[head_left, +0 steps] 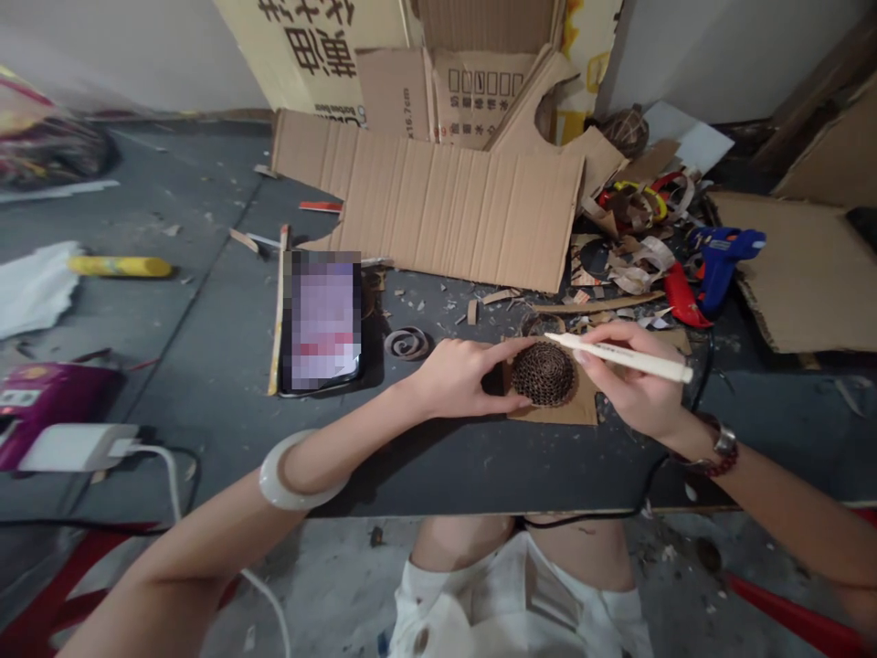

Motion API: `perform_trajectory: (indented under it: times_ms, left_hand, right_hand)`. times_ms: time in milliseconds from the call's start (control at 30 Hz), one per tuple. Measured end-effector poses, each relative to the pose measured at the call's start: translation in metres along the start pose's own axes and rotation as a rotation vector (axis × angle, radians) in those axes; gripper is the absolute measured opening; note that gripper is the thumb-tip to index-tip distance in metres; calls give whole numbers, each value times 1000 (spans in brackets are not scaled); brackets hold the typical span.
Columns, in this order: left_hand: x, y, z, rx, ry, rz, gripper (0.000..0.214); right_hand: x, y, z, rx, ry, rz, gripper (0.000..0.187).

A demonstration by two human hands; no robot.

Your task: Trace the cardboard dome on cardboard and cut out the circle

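A round coil of rolled corrugated cardboard (544,373) lies on a small flat cardboard piece (579,408) on the dark board (480,457) over my lap. My left hand (459,376) grips the coil's left edge with closed fingers, holding it down. My right hand (634,384) is closed around a white pen (627,356), held nearly level, its tip at the coil's upper edge. A white bangle circles my left forearm and a watch sits on my right wrist.
A phone (322,320) lies left of my hands, with a small cardboard spiral (407,343) beside it. A large corrugated sheet (466,206) and boxes lie behind. A blue glue gun (719,260), red cutter (681,297) and scraps sit at right. A charger (75,445) is at left.
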State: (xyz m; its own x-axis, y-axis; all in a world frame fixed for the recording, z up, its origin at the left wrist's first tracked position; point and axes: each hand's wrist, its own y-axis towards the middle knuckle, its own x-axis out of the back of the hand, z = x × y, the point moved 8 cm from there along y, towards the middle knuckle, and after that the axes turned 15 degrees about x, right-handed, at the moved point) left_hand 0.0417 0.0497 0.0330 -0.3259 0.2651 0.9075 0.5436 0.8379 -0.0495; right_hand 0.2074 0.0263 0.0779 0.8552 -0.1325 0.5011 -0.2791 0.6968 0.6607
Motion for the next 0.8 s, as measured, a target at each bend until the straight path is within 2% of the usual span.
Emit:
perform_trajectory:
  times_ms: [100, 167, 233, 267, 300, 367, 400, 467, 533, 567, 633, 800]
  left_hand:
    - [11, 1, 3, 24, -127, -52, 67]
    - [26, -5, 1, 31, -199, -177, 42]
    - [40, -17, -13, -19, -198, -309, 16]
    - [42, -24, -27, -66, -159, -327, 18]
    - [39, -32, -45, -157, -94, -300, 22]
    - [20, -50, -87, -370, 107, -149, 29]
    - [11, -57, -103, -433, 183, -84, 28]
    - [-4, -65, -126, -458, 298, -7, 27]
    - [-9, -61, -137, -383, 410, -78, 30]
    - [-9, -60, -143, -373, 441, -144, 32]
    - [-12, -57, -151, -369, 465, -200, 36]
    - [-23, -39, -145, -161, 547, -197, 39]
  right_hand:
    - [-2, 8, -2, -10, 61, -9, 11]
    - [-3, 15, -3, -3, 92, 0, 12]
    - [-7, 26, 1, 48, 99, 61, 9]
    - [-12, 33, 3, 65, 116, 118, 10]
    - [-17, 39, 6, 78, 138, 182, 11]
    - [-35, 51, 14, 106, 173, 398, 15]
    - [-44, 55, 18, 116, 187, 511, 16]
    - [-63, 59, 28, 134, 214, 725, 17]
    - [-78, 61, 35, 143, 203, 889, 17]
    - [-84, 62, 39, 156, 203, 949, 16]
    - [-95, 61, 45, 172, 193, 1051, 15]
    - [-109, 57, 54, 205, 158, 1200, 18]
